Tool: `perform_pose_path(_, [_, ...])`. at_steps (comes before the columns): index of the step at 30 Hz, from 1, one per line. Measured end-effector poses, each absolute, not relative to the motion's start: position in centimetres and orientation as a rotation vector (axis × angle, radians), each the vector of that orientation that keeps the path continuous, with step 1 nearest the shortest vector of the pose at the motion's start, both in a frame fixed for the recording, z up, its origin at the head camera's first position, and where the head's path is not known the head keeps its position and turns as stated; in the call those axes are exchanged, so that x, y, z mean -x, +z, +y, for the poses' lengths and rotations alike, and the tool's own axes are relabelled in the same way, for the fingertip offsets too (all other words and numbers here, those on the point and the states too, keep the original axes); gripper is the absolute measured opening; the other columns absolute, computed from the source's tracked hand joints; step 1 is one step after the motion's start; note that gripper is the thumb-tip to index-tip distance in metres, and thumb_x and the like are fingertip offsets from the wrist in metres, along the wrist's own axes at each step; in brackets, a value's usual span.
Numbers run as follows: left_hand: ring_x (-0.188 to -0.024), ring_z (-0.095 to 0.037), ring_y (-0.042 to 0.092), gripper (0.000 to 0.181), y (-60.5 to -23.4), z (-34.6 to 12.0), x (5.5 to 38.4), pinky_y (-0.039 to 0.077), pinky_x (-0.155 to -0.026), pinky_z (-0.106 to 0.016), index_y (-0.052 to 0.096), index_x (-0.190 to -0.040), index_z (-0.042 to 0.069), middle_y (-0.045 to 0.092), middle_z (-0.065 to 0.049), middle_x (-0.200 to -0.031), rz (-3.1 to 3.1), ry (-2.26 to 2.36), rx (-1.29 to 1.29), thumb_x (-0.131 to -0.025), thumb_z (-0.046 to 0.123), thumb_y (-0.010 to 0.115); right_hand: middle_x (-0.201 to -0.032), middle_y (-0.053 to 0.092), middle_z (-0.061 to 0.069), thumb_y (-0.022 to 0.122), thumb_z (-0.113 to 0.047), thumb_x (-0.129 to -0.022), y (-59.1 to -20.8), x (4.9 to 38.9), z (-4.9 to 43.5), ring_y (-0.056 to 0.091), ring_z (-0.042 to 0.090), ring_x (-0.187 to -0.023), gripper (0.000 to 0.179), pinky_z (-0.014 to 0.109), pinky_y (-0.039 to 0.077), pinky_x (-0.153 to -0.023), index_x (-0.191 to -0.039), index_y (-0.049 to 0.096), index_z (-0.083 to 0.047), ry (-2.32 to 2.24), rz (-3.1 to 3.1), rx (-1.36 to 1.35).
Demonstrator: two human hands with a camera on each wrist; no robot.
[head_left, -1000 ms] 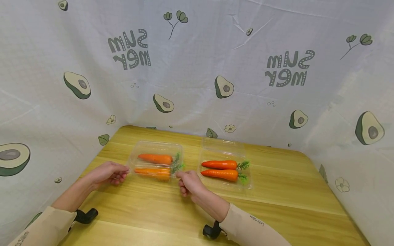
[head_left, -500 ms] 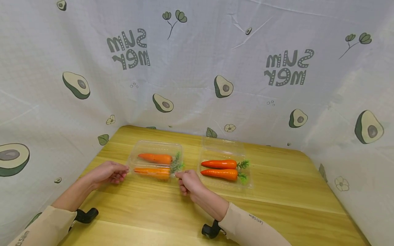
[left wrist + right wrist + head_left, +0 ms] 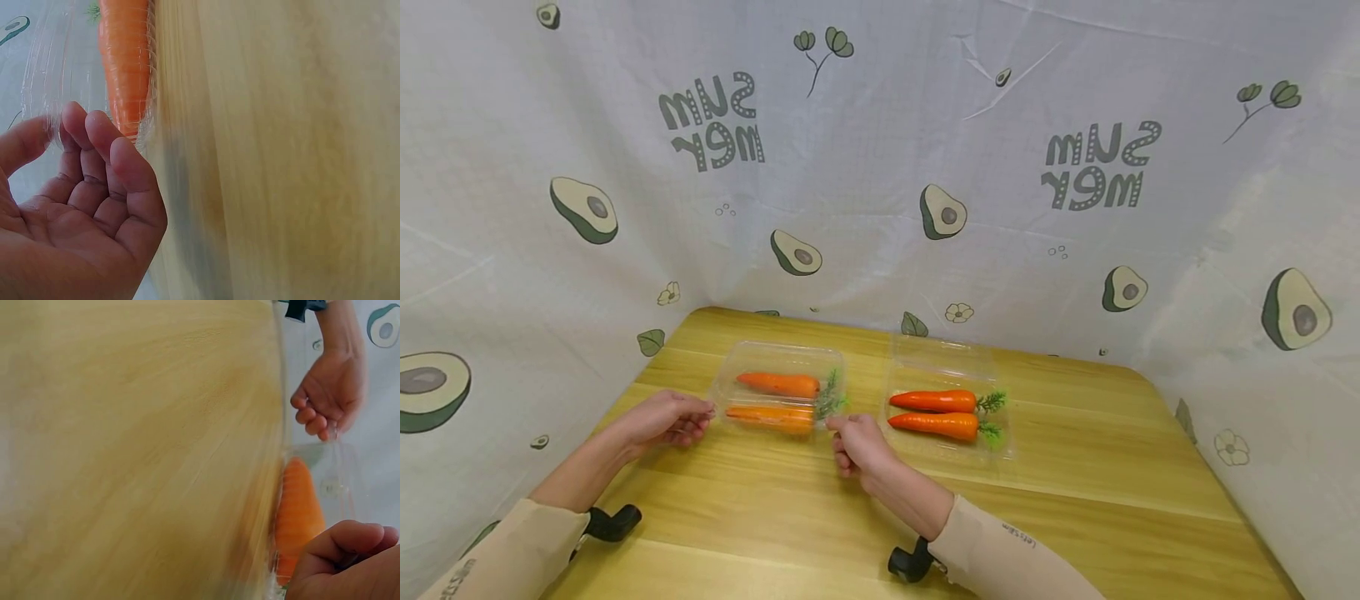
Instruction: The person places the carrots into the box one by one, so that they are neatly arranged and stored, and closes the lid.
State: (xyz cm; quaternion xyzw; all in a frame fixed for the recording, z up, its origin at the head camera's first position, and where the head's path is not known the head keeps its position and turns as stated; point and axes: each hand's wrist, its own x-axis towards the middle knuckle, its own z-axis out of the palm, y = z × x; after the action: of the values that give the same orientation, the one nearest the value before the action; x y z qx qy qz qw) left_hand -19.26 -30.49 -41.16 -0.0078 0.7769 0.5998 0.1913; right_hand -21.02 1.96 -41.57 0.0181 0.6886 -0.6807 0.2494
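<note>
On the left part of the table sits a clear plastic clamshell container [image 3: 786,355], its lid over two orange carrots, a rear carrot [image 3: 778,384] and a front carrot [image 3: 771,417]. My left hand [image 3: 664,419] pinches the container's left front corner between thumb and fingertips. In the left wrist view the carrot [image 3: 125,65] shows through the plastic just beyond the fingers. At the opposite front corner, my right hand [image 3: 861,446] pinches the rim, its other fingers curled under. The right wrist view hides that pinch partly behind the thumb [image 3: 356,540].
A second clear clamshell container [image 3: 946,360] lies with its lid folded back, right of the first. It holds two carrots [image 3: 934,427] with green tops. The wooden table [image 3: 1097,450] ends at a printed white curtain [image 3: 865,150] behind and beside it.
</note>
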Motion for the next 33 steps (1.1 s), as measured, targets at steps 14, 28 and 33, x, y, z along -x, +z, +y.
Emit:
perform_pose_path(14, [-0.073, -0.009, 0.059, 0.036, -41.3, -30.4, 20.3, 0.052, -0.066, -0.024, 0.063, -0.108, -0.003, 0.062, 0.003, -0.083, 2.239, 1.693, 0.11, -0.107, 0.029, 0.048, -0.059, 0.034, -0.004, 0.053, -0.027, -0.104, -41.6, 21.2, 1.2, 0.033, 0.012, -0.047, 0.027, 0.026, 0.029, -0.044, -0.111, 0.047, -0.001, -1.868, 1.885, -0.041])
perform_pose_path(28, [-0.072, -0.007, 0.061, 0.043, -41.5, -30.0, 20.4, 0.053, -0.064, -0.024, 0.062, -0.116, -0.007, 0.064, 0.003, -0.085, 2.296, 1.698, 0.176, -0.107, 0.034, 0.048, -0.058, 0.038, -0.004, 0.054, -0.027, -0.103, -41.9, 21.3, 1.3, 0.034, 0.012, -0.045, 0.033, 0.024, 0.031, -0.043, -0.121, 0.055, 0.001, -1.851, 1.893, -0.018])
perform_pose_path(33, [-0.077, -0.012, 0.061, 0.046, -41.3, -29.8, 20.3, 0.054, -0.065, -0.026, 0.061, -0.116, -0.008, 0.065, -0.002, -0.091, 2.433, 1.626, 0.242, -0.106, 0.035, 0.048, -0.056, 0.04, -0.004, 0.054, -0.031, -0.103, -41.4, 21.0, 1.6, 0.035, 0.011, -0.044, 0.041, 0.023, 0.032, -0.042, -0.126, 0.058, 0.003, -1.803, 1.891, 0.004])
